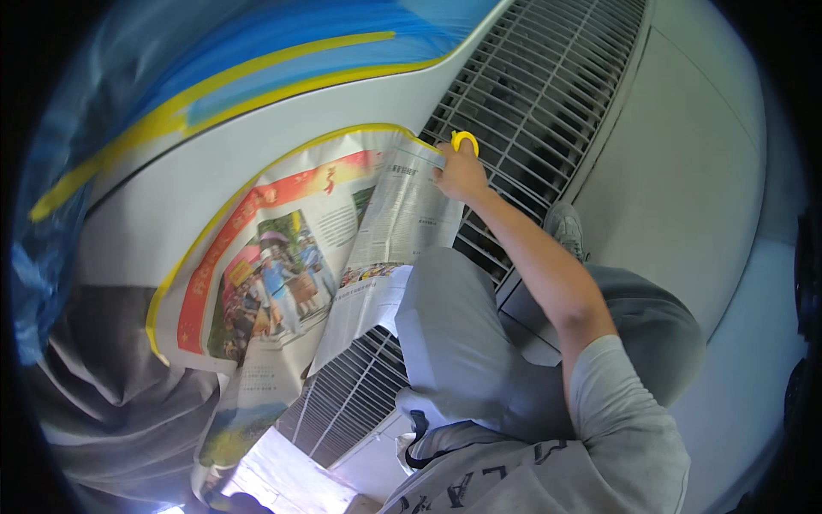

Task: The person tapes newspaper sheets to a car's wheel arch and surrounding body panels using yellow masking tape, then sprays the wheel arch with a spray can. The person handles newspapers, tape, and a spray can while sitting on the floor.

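My right hand (463, 174) is closed around a small roll of yellow masking tape (465, 139). It sits at the upper right corner of a newspaper sheet (282, 283) with a red banner and a colour photo. A yellow tape strip (224, 204) runs along the sheet's curved upper edge, fixing it to a white curved panel (282, 120). The lower part of the newspaper hangs loose and creased. I do not see my left hand.
Blue film (282, 43) edged with yellow tape covers the upper left. A metal floor grating (531, 94) passes under the panel and my bent grey-trousered leg (462, 325). My shoe (565, 230) rests near the grating's edge. Dark grey draped fabric (111, 394) is at the lower left.
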Demonstrator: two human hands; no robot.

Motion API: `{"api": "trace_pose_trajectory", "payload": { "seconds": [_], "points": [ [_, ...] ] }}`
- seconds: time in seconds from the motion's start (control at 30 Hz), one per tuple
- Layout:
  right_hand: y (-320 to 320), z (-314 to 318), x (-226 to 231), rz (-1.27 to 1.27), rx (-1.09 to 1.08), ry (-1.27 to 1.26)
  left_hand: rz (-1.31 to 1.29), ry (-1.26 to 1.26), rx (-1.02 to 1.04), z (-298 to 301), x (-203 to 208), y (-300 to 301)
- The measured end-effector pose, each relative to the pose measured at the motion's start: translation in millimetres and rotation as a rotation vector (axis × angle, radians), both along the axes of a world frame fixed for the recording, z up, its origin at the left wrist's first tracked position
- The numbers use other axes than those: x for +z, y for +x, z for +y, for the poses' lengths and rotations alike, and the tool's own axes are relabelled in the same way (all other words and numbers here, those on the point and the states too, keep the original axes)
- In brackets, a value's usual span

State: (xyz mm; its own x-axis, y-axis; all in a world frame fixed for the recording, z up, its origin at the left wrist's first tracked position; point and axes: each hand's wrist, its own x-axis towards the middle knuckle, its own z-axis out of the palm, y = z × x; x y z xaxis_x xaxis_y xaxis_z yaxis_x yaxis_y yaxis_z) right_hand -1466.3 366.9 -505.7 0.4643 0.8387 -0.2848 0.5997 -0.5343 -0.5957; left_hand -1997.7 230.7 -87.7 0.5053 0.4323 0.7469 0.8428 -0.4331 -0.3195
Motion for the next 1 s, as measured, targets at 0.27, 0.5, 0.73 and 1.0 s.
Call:
{"api": "trace_pose_trajectory", "payload": {
  "seconds": [0.27,0.5,0.73,1.0],
  "points": [
    [57,25,8,-0.286,0.655,-0.261,0.267,-0.185,-0.379,13,-55,164],
    [77,31,-49,-0.098,0.617,-0.193,0.102,-1.726,-0.369,59,-245,316],
    [57,39,-115,0.128,0.485,0.216,0.580,-1.296,-0.075,80,-459,331],
    [22,62,-125,0.294,0.344,0.341,0.831,-1.204,0.080,61,-502,229]
  ]
}}
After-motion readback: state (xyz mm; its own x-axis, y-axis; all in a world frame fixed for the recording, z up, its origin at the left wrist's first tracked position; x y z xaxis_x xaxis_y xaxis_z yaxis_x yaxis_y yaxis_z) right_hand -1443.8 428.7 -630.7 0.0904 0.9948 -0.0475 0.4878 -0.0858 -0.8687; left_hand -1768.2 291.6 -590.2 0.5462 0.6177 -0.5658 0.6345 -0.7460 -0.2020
